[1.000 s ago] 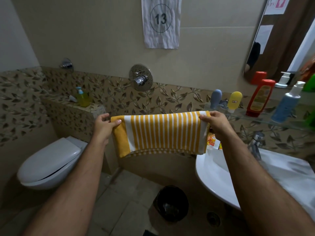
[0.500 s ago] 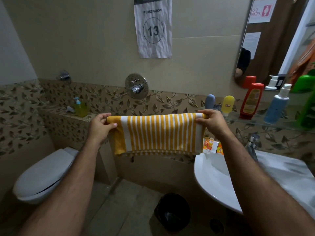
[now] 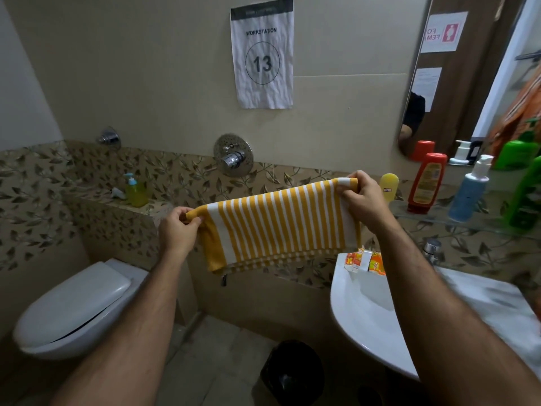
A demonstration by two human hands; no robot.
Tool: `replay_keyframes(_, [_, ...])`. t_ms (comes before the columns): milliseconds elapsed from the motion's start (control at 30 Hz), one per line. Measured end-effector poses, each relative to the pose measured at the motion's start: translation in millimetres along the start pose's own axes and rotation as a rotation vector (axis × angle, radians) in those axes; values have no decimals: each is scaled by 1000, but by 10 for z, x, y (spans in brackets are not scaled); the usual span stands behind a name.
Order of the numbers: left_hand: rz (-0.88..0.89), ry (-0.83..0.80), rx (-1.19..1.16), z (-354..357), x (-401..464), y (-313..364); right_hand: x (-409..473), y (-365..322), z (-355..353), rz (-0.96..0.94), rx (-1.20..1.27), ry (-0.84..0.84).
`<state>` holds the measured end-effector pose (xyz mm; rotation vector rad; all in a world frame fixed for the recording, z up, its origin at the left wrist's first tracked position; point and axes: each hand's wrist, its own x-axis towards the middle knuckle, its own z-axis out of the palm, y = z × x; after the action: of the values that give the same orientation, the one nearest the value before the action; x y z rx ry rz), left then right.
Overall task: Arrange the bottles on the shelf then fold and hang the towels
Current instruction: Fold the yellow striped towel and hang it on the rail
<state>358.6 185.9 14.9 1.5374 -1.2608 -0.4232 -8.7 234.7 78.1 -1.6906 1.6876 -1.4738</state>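
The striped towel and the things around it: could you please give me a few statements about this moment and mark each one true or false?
1. Both hands pinch the top edge of the yellow and white striped towel, the left hand at one corner and the right hand at the other. True.
2. The towel already hangs on a rail. False: it is held up in the air in front of the wall.
3. The red bottle stands on the glass shelf beside the mirror. True.
4. The toilet lid is up. False: it is closed.
5. The sign on the wall reads 31. False: it reads 13.
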Motion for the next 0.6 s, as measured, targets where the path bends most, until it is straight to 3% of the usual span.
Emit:
replay_keyframes(167, [-91, -5, 15, 160, -99, -200, -18, -49, 42, -5, -22, -74])
replay_keyframes(300, [-325, -11, -78, 349, -227, -382, -96, -143, 219, 27, 68, -82])
replay_keyframes(400, [-445, -113, -77, 525, -309, -566, -166, -174, 483, 71, 114, -124])
replay_keyframes(500, [-364, -313, -202, 713, -512, -459, -235, -182, 734, 157, 97, -221])
replay_keyframes(600, [-158, -376, -395, 799, -772, -59, -285, -134, 933, 303, 141, -268])
